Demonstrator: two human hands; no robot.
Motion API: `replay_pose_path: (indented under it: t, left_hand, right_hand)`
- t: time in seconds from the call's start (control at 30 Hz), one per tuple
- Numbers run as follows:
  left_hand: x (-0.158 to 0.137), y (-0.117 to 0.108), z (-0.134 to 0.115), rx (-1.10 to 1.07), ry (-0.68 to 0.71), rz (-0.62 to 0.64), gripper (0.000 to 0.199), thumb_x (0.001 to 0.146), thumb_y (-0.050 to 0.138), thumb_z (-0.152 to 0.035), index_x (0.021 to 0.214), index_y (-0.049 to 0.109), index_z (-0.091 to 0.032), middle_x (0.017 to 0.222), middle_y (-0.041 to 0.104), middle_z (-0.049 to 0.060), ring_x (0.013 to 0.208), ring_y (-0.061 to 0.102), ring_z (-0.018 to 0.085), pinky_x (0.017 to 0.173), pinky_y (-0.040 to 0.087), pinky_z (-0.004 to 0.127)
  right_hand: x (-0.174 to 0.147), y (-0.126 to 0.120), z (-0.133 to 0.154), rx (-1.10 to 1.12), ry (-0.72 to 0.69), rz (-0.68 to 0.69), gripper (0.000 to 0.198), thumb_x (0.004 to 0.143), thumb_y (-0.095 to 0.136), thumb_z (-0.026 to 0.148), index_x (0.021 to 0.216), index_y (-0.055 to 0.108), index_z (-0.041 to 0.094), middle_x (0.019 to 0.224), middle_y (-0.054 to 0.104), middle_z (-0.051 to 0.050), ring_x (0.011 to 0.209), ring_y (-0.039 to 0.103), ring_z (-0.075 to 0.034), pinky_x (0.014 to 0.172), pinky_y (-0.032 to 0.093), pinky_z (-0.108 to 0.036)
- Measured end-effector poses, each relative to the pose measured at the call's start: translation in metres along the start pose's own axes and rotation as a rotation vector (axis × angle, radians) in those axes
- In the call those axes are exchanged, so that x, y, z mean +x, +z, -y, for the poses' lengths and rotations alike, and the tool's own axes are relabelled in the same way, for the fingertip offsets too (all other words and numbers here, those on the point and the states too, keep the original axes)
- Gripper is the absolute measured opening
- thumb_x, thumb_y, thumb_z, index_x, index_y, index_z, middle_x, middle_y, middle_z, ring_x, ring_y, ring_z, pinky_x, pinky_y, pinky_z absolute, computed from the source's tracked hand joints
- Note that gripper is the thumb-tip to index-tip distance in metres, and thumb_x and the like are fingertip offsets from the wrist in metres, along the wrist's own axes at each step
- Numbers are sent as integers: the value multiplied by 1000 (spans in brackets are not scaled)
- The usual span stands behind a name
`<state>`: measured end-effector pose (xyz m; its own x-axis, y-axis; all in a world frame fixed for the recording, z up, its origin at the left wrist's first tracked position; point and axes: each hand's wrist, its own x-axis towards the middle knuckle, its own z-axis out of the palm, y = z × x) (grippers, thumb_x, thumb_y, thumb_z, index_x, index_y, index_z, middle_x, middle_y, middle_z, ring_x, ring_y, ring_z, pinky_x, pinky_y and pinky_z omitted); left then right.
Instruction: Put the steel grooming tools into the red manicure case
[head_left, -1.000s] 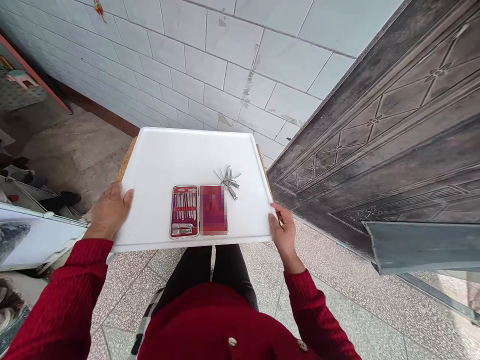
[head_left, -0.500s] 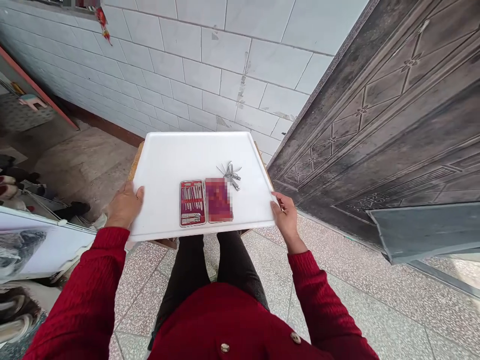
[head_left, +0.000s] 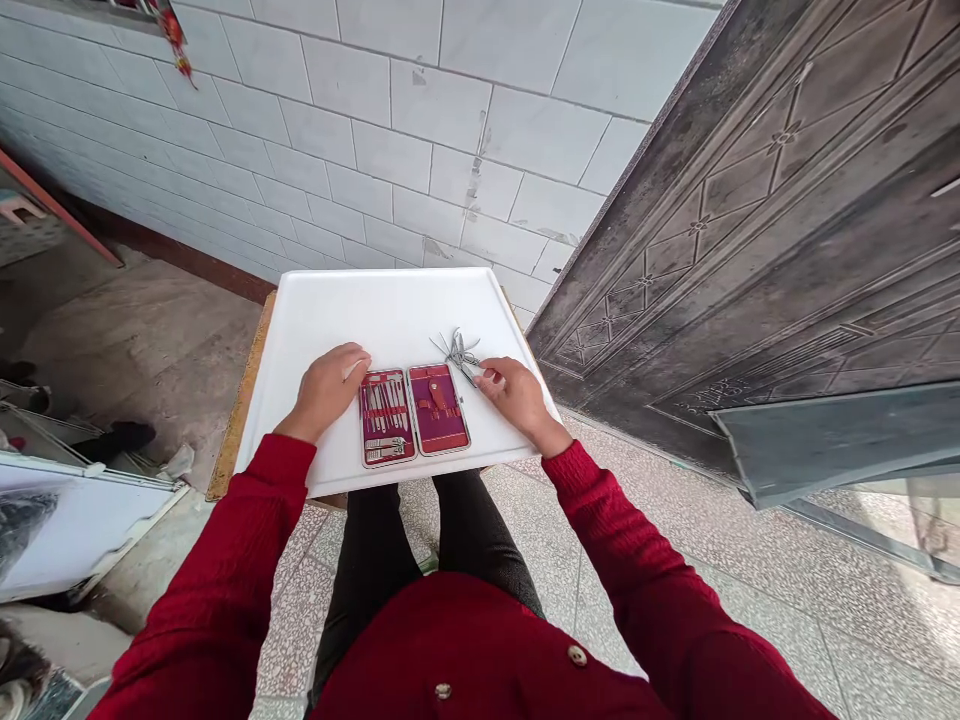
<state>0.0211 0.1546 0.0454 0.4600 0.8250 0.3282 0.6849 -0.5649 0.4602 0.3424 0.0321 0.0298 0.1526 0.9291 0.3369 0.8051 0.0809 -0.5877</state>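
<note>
An open manicure case (head_left: pixel 415 449) lies on a white board (head_left: pixel 352 310) with a raised rim. Its left half holds several slim metal tools and nail clippers (head_left: pixel 385 448); the purple right half has red straps. My left hand (head_left: pixel 326 390) is beside the case, fingers stretched out and thumb tip at its upper left edge. Above the case's right half sits a fanned-out metal multi-tool (head_left: pixel 459 350) with thin blades spread. My right hand (head_left: pixel 517 400) pinches the multi-tool's lower right end between thumb and curled fingers.
The board rests on a wooden stand (head_left: pixel 244 410) over a speckled tile floor (head_left: pixel 551 540). A white tiled wall (head_left: pixel 360 160) rises behind it. To the right is a dark patterned door (head_left: pixel 720 230); a white cabinet (head_left: pixel 82 520) stands at the left.
Both hands have left the board's side edges and moved inward, the left to the case and the right to the multi-tool. The board appears slightly shifted in view.
</note>
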Motion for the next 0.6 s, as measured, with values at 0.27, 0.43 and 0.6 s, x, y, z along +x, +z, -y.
replay_pose_path:
  t: [0.27, 0.43, 0.6]
  left_hand:
    - [1, 13, 8, -67, 93, 65, 32, 97, 48, -40, 93, 75, -22, 126, 72, 9, 120, 66, 27, 108, 51, 44]
    - [1, 12, 7, -69, 101, 71, 34, 98, 43, -35, 93, 74, -22, 124, 73, 9, 119, 65, 27, 106, 52, 46]
    - [1, 13, 6, -77, 123, 64, 35, 99, 41, -36, 94, 73, -22, 123, 73, 9, 121, 64, 26, 105, 51, 45]
  right_hand:
    - [12, 19, -6, -43, 2, 20, 8, 88, 70, 27, 93, 69, 21, 81, 65, -2, 77, 58, -20, 75, 43, -34]
    - [12, 18, -8, -33, -7, 16, 9, 89, 67, 28, 95, 70, 21, 81, 65, -3, 75, 57, -20, 74, 44, -34]
    - [12, 17, -6, 2, -5, -31, 17, 87, 68, 23, 103, 70, 21, 98, 68, -6, 80, 59, -21, 76, 48, -37]
